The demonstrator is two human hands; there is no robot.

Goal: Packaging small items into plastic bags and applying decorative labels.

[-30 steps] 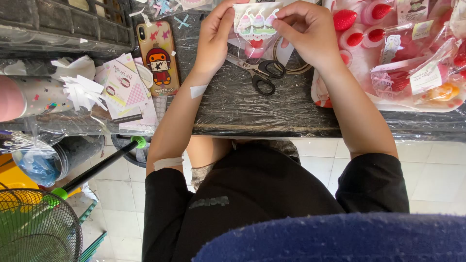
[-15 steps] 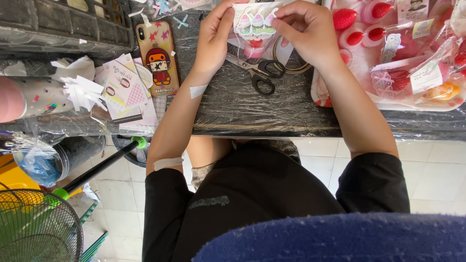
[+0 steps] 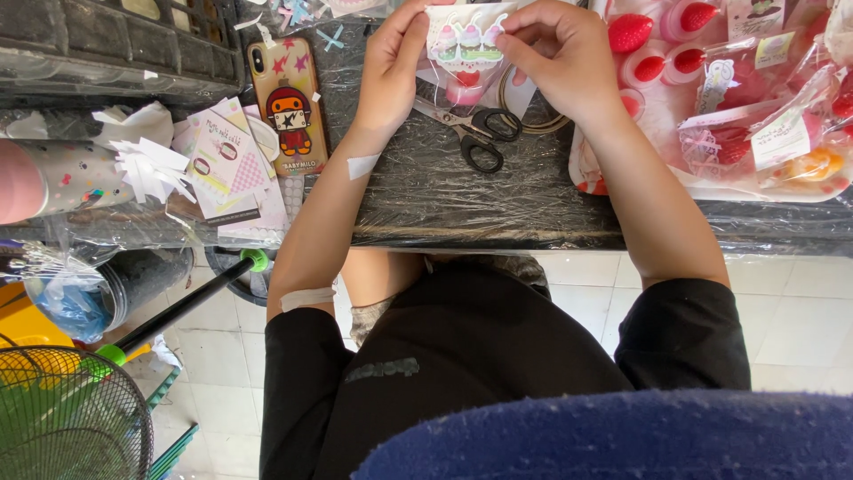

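We see both hands raised over the far edge of a table (image 3: 444, 200) wrapped in dark plastic film, working together on one small clear packet (image 3: 466, 44) printed with pastel cupcake shapes. The left hand (image 3: 395, 67) pinches the packet's left edge between thumb and fingers, and the right hand (image 3: 555, 58) pinches its right edge, so the two hands sit close together with the packet stretched between them, lifted just above the tabletop. Something pink shows inside the packet's lower part, though we cannot tell what it is. Directly under the hands lie black-handled scissors (image 3: 475, 133), shut and flat on the film, with a coil of thin cord (image 3: 533, 120) just beside them under the right wrist. To the left of the left forearm rests a phone (image 3: 286, 102) in a cartoon case, and further left a stack of patterned cards (image 3: 227, 169) and a bunch of shredded white paper (image 3: 147, 164). To the right, near the right forearm, a heap of clear bags (image 3: 755, 116) holds red strawberry-shaped items. Small pieces of white tape (image 3: 362, 165) stick to the left forearm.
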